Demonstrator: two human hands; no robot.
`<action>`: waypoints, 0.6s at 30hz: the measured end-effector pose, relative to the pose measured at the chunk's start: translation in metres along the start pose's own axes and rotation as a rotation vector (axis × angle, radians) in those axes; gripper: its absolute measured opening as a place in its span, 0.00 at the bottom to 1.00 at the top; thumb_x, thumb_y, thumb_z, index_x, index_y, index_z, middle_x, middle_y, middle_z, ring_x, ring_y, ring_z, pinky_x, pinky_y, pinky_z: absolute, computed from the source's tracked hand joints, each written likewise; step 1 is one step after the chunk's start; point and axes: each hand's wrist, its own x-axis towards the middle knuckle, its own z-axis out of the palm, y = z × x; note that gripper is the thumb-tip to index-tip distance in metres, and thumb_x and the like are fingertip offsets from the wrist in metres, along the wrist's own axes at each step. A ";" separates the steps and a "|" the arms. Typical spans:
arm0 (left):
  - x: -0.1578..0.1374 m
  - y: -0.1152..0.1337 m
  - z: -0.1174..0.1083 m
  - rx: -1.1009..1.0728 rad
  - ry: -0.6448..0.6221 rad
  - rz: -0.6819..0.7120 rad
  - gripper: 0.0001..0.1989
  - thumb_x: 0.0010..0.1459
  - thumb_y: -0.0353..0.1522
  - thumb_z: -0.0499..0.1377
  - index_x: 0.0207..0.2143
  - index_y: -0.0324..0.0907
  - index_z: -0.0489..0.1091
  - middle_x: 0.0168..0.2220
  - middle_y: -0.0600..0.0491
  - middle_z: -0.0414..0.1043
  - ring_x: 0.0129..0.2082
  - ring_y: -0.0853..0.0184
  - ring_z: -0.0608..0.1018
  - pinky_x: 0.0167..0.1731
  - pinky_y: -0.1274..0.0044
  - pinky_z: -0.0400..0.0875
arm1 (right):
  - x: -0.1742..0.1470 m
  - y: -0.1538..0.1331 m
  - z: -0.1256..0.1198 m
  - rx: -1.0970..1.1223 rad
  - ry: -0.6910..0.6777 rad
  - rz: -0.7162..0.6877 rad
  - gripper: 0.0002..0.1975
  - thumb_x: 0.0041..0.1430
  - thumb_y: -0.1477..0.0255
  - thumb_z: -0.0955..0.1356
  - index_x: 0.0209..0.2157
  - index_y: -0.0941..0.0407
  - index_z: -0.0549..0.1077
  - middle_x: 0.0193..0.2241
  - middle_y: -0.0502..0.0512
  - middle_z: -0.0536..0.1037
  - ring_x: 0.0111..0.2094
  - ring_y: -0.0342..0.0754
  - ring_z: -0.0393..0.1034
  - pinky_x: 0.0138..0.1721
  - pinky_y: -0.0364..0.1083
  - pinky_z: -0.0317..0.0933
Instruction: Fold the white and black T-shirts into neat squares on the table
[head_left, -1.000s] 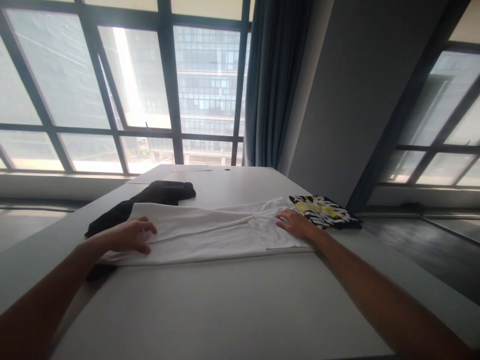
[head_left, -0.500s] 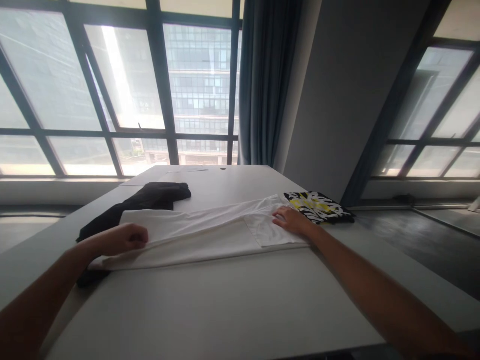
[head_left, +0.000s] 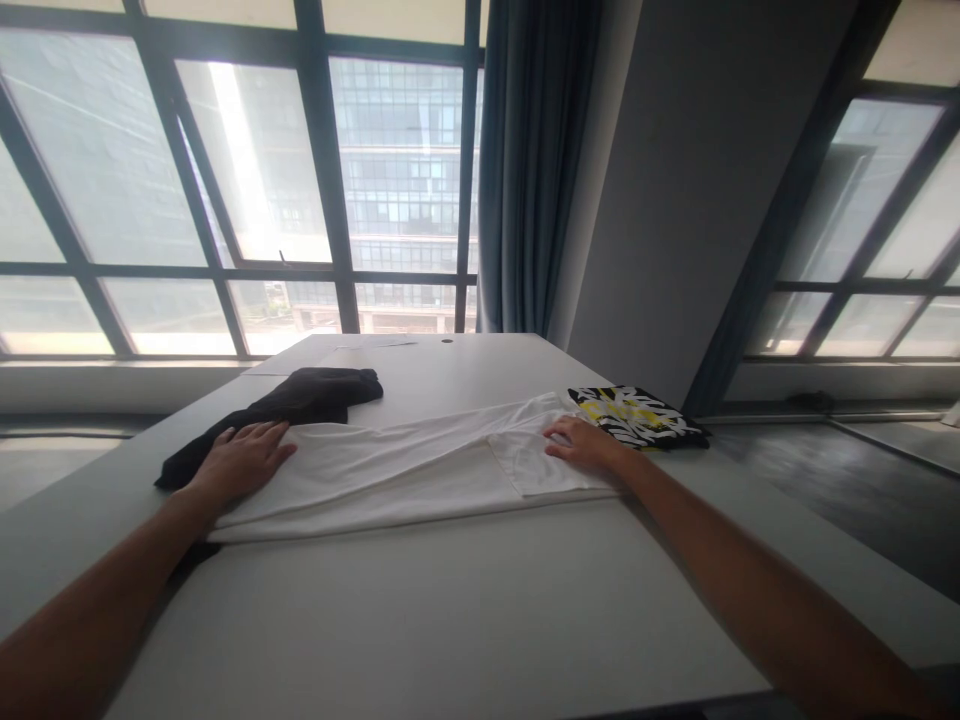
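Observation:
A white shirt [head_left: 420, 470] lies folded lengthwise across the table, with a squarish sleeve-like flap at its right end. My left hand [head_left: 244, 460] rests flat and open on the shirt's left end, fingers pointing away from me, holding nothing. At the other end, my right hand [head_left: 581, 442] touches the cloth above the flap; its fingers are slightly bent and apart. Behind and partly under the shirt's left end is a black garment [head_left: 322, 392]. A folded black garment with a white and yellow print [head_left: 637, 417] sits just beyond my right hand.
The white table [head_left: 450, 620] extends away toward the windows [head_left: 397, 170]. Near its far edge are some thin, pale sheets [head_left: 375, 346] and a small dark round spot [head_left: 447, 341]. A blue-grey curtain [head_left: 521, 170] hangs beside a wide pillar [head_left: 690, 200].
My left hand has gone from curled fingers at the shirt's left edge to lying flat, slightly farther back. The right hand stays in nearly the same place.

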 end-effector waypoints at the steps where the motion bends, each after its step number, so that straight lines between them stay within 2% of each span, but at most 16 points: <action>1: 0.000 0.000 -0.002 -0.004 0.019 -0.011 0.33 0.64 0.46 0.42 0.62 0.36 0.65 0.60 0.37 0.66 0.59 0.45 0.67 0.57 0.55 0.57 | 0.001 0.002 0.000 -0.001 -0.014 0.017 0.20 0.58 0.61 0.69 0.48 0.57 0.77 0.51 0.62 0.76 0.51 0.55 0.71 0.55 0.49 0.60; 4: 0.000 0.002 -0.011 -0.039 0.082 -0.054 0.28 0.65 0.45 0.44 0.53 0.36 0.72 0.52 0.40 0.72 0.53 0.48 0.72 0.50 0.63 0.64 | 0.002 0.010 -0.002 -0.025 -0.066 0.098 0.26 0.55 0.57 0.71 0.51 0.58 0.76 0.54 0.64 0.75 0.53 0.57 0.69 0.56 0.50 0.60; 7: 0.001 0.001 -0.020 -0.091 0.139 -0.123 0.25 0.65 0.45 0.45 0.46 0.37 0.74 0.47 0.44 0.74 0.48 0.54 0.74 0.49 0.68 0.66 | 0.002 0.016 -0.006 -0.061 -0.139 0.203 0.34 0.50 0.52 0.72 0.54 0.59 0.74 0.56 0.66 0.72 0.55 0.61 0.68 0.57 0.52 0.60; 12: 0.005 -0.006 -0.026 -0.155 0.259 -0.191 0.23 0.63 0.44 0.47 0.44 0.36 0.74 0.44 0.47 0.74 0.47 0.56 0.75 0.51 0.71 0.65 | 0.001 0.020 -0.014 -0.083 -0.240 0.300 0.40 0.43 0.49 0.75 0.54 0.59 0.74 0.56 0.68 0.72 0.55 0.65 0.68 0.55 0.55 0.61; 15: 0.006 -0.008 -0.025 -0.153 0.259 -0.192 0.24 0.62 0.44 0.47 0.43 0.36 0.74 0.44 0.48 0.74 0.48 0.56 0.75 0.53 0.72 0.65 | 0.001 0.020 -0.016 -0.083 -0.259 0.314 0.40 0.40 0.50 0.76 0.53 0.59 0.75 0.55 0.68 0.73 0.55 0.65 0.68 0.55 0.55 0.62; 18: 0.007 -0.011 -0.023 -0.181 0.220 -0.231 0.26 0.61 0.45 0.48 0.47 0.35 0.73 0.45 0.46 0.75 0.49 0.54 0.76 0.52 0.71 0.66 | -0.001 0.023 -0.018 -0.079 -0.269 0.309 0.41 0.40 0.51 0.77 0.53 0.59 0.75 0.54 0.68 0.73 0.53 0.64 0.69 0.54 0.54 0.62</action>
